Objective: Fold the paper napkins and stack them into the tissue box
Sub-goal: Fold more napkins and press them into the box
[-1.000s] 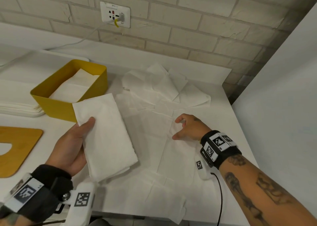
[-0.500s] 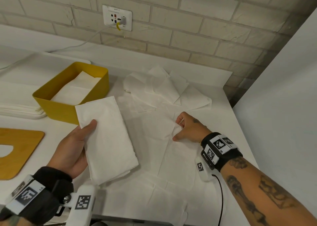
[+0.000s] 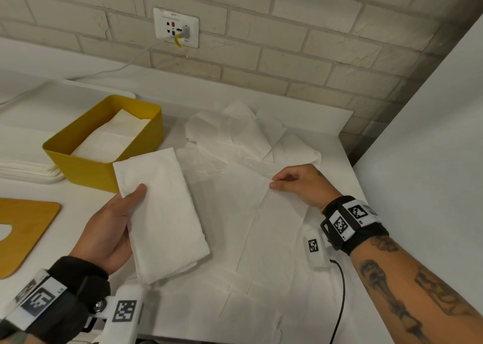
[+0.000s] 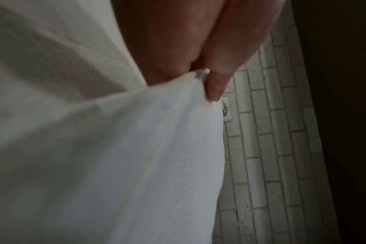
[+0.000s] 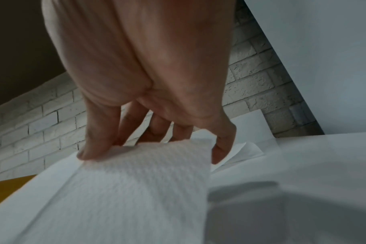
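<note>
Napkin [image 3: 162,213] folded flat, white, lightly textured.

Both bare forearms are wearing black wristbands [image 3: 358,228] carrying white blocks printed with black square codes; dark tattoos [image 3: 407,299] are running along the right forearm, toward five o'clock.

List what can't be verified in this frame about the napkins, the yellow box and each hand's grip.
- Napkin count in the yellow box: head view, near wall hides the stack's depth.
- Left hand fingers under the folded napkin: hidden by the napkin; left wrist view blurred.
- Layers pinched by the right hand on the flat napkin: too fine to count.
- Wooden board: cut off by left edge.
</note>
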Tool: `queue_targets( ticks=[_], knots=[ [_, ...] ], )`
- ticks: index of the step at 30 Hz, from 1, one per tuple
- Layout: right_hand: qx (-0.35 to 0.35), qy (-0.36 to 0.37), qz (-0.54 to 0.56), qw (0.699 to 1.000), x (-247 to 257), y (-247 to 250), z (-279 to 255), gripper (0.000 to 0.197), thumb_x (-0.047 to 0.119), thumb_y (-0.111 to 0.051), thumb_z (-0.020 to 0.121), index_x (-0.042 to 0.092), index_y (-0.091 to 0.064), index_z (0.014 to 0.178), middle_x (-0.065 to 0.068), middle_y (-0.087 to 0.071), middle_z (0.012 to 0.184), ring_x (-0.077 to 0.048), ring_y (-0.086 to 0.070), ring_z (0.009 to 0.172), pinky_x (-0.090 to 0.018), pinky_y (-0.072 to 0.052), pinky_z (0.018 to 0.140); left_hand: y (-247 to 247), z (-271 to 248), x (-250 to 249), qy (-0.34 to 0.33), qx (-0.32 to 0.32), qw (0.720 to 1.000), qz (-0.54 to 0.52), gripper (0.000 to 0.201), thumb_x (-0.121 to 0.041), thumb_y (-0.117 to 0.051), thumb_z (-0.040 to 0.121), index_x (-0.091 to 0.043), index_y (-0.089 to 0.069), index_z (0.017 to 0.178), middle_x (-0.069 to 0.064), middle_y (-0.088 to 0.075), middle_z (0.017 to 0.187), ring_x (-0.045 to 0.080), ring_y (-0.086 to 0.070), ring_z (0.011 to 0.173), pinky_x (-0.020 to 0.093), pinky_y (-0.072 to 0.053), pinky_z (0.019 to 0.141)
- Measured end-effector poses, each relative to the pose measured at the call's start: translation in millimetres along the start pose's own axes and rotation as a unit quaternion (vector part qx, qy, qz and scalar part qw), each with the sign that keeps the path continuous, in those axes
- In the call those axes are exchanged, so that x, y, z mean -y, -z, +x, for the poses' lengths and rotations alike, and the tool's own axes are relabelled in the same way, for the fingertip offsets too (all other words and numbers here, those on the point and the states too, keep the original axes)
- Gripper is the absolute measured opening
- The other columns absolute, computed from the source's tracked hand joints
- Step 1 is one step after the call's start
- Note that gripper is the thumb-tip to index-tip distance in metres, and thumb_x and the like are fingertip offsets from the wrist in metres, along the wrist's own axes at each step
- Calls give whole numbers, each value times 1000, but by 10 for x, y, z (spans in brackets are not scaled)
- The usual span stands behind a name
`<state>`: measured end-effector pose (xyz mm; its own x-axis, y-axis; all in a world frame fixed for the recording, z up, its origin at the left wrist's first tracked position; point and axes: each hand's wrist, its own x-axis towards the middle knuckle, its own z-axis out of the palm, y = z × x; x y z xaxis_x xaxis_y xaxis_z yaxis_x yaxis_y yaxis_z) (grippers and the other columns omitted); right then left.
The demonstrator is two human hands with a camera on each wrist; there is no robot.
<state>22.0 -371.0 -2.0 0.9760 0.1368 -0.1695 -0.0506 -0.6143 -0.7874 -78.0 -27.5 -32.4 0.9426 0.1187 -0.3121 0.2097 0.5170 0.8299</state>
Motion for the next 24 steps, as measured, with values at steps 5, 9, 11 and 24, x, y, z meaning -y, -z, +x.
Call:
queue_targets(
  ticks=[5,9,11,24],
  knots=[
    [-51,20,8,998,-6,19,-45,13,25,-86,78,16,-78,83,7,-75,84,-4,-67,82,-11,-48,75,-65,27,-18,-11,1,1000,1,35,-28,-54,102,-25,-60,137,-1,-74,123,18,-74,106,43,-55,90],
    [-61,58,37,996,4,129,-77,10,20,-86,77,20,-79,85,-1,-78,87,-14,-71,88,-11,-53,80,-104,62,-32,-10,5,1000,4,34,-28,-54,103,-24,-61,136,0,-75,123,19,-74,107,41,-63,83],
    [-52,62,26,996,3,168,-91,11,20,-84,81,24,-79,90,-7,-78,88,-16,-71,91,-6,-50,78,-128,70,-27,-10,4,1000,4,33,-27,-54,102,-24,-61,135,0,-75,122,19,-75,104,40,-63,82],
    [-79,72,20,994,-114,248,-57,9,21,-71,94,29,-72,90,16,-73,93,10,-64,89,-4,-43,82,-168,116,-21,-3,11,1000,8,36,-28,-56,101,-25,-61,136,0,-75,121,19,-76,101,36,-64,73]
  ],
)
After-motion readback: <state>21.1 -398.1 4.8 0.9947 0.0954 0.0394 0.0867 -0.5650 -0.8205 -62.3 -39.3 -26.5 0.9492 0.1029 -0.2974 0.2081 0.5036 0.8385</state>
